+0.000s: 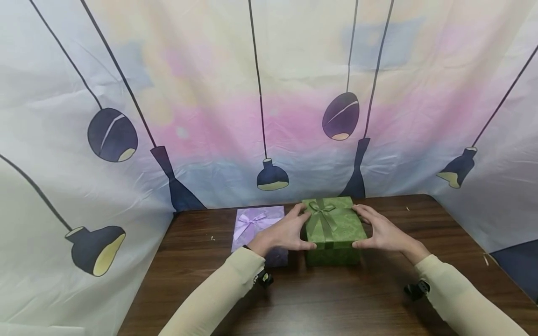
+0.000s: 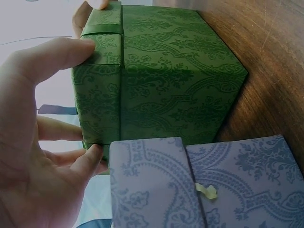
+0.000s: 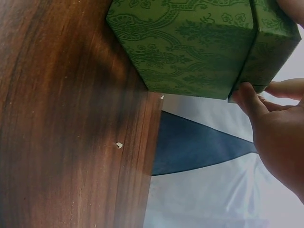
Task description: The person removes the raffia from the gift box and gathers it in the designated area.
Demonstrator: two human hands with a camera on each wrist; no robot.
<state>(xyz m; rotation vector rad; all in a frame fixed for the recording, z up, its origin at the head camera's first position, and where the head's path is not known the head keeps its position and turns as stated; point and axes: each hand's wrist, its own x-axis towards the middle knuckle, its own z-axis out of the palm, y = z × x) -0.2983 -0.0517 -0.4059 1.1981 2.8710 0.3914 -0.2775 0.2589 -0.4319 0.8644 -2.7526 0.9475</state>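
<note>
A lidded green gift box (image 1: 339, 227) with a patterned surface and a ribbon bow on its top stands on the table. My left hand (image 1: 286, 233) grips its lid from the left, thumb at the front and fingers toward the back. On the opposite side, my right hand (image 1: 380, 233) holds the lid in the same way. In the left wrist view, the lid (image 2: 99, 85) sits on the box body (image 2: 166, 76). A purple gift box (image 1: 256, 231) with a pale bow is left of the green one, partly hidden behind my left hand and wrist.
The dark wooden table (image 1: 332, 303) has small light scraps on it, including one scrap (image 3: 119, 145) in the right wrist view. Behind the table hangs a cloth (image 1: 210, 130) printed with lamps. A small pale piece (image 2: 207, 191) shows on the purple box's side.
</note>
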